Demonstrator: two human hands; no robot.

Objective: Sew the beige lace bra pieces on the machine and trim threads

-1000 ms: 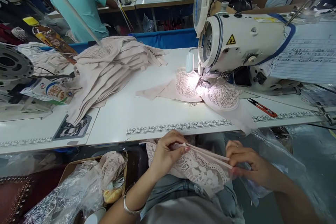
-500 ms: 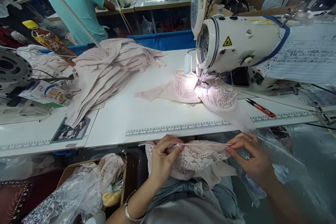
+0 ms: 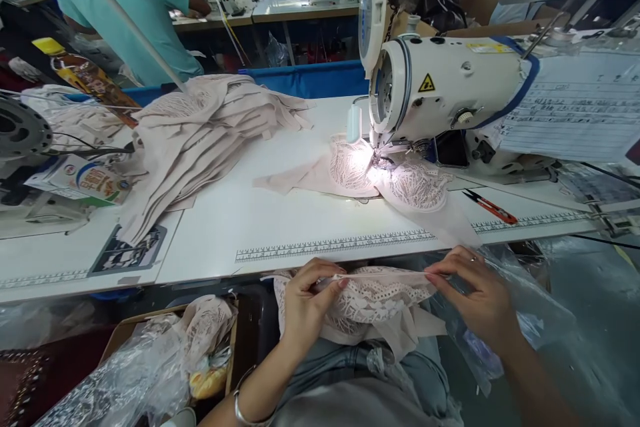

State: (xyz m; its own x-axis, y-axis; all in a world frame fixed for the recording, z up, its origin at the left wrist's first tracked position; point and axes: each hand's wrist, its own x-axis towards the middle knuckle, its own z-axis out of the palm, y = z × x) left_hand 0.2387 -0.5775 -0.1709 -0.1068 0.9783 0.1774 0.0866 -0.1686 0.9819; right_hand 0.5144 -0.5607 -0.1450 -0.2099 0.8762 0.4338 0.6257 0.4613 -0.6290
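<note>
A pale pink lace bra piece [image 3: 383, 300] lies over my lap, below the table's front edge. My left hand [image 3: 313, 303] pinches its upper edge between thumb and fingers. At the other end of that edge, my right hand [image 3: 467, 287] pinches it too, so a thin strip of it runs straight between the two hands. On the table, a second lace bra [image 3: 417, 187] sits under the needle of the lit sewing machine [image 3: 445, 80], one cup to each side. Its right wing hangs toward the table's front edge, close to my right hand.
A stack of pink bra pieces [image 3: 200, 140] covers the table's left side. Orange thread snips [image 3: 490, 205] lie right of the machine needle. A drink bottle [image 3: 85, 77] and carton [image 3: 77, 180] stand left. An open box [image 3: 233, 353] with plastic sits below. A person [image 3: 135, 20] works beyond.
The whole view has shifted slightly left. Both hands keep their pinch on the bra piece, and its edge stays stretched between them. The person beyond leans a little further left.
</note>
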